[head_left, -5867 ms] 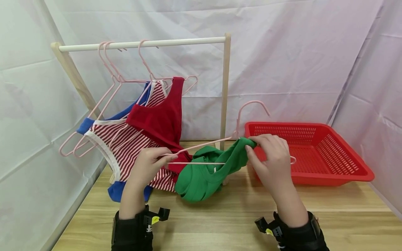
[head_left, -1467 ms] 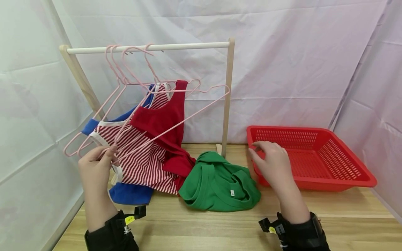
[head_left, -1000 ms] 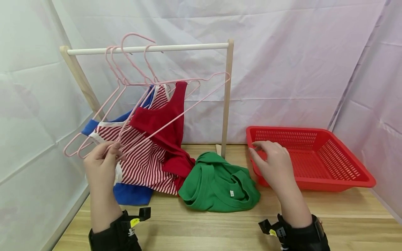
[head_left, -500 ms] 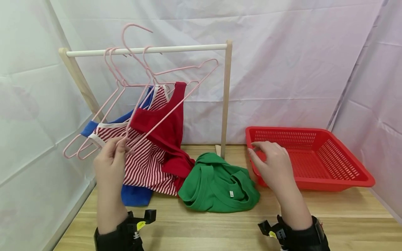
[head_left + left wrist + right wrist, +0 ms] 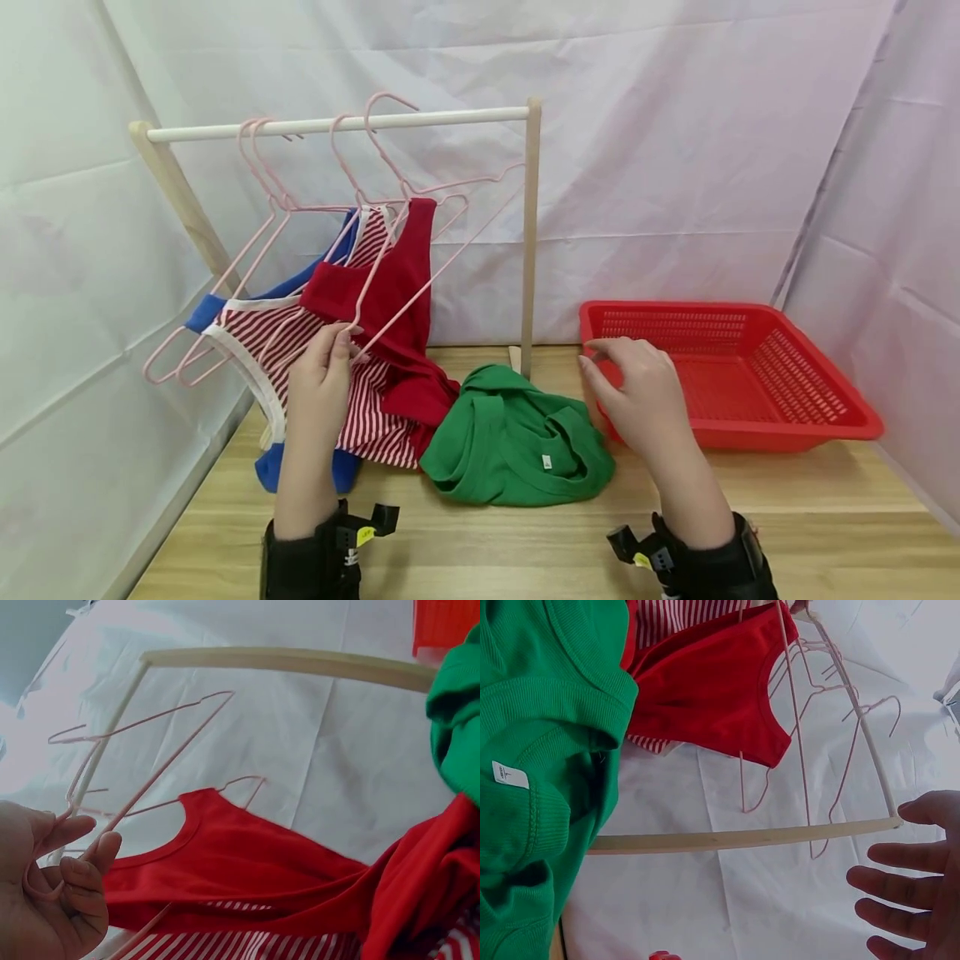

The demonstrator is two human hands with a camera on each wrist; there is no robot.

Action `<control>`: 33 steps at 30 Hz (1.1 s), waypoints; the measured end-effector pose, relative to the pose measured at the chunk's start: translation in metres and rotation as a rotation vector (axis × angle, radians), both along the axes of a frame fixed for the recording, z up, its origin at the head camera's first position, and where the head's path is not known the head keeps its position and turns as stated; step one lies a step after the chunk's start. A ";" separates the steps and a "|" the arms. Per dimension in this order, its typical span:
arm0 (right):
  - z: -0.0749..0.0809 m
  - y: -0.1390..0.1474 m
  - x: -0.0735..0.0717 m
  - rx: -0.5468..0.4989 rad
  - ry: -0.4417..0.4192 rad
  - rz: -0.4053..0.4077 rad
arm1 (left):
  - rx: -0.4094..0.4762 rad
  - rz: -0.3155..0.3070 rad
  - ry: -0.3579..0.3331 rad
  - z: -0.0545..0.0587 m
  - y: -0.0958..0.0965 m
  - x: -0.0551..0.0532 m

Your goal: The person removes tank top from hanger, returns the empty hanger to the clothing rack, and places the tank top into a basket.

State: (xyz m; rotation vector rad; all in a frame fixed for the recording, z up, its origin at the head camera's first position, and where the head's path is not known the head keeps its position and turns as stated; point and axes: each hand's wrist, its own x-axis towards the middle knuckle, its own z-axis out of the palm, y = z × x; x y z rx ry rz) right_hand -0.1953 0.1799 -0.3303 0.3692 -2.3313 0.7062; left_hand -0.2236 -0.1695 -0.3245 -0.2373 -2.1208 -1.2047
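My left hand (image 5: pixel 322 375) holds a bare pink hanger (image 5: pixel 435 279) by its left end, tilted in front of a red tank top (image 5: pixel 375 287). The held hanger's hook is at the rail (image 5: pixel 457 117); I cannot tell whether it bears on it. In the left wrist view the fingers curl around the hanger's wire loop (image 5: pixel 45 894). My right hand (image 5: pixel 637 387) hovers before the basket's left side, fingers spread and holding nothing in the right wrist view. A green garment (image 5: pixel 517 442) with a white tag lies crumpled on the table between the hands.
Left of the held hanger, a striped red-and-white garment (image 5: pixel 258 333) and a blue one (image 5: pixel 202 315) hang on pink hangers. A wooden rack post (image 5: pixel 531 242) stands at centre. At right sits a red basket (image 5: pixel 787 437) on the wooden table (image 5: pixel 480 550).
Earlier the hanger was in the green garment, which my right hand pinched; now that garment lies on the table. My left hand has since moved the hanger up, then right past the red top's hanger.
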 end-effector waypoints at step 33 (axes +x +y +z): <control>-0.015 -0.021 -0.028 0.152 -0.096 0.117 | -0.095 -0.041 -0.103 0.022 0.041 -0.027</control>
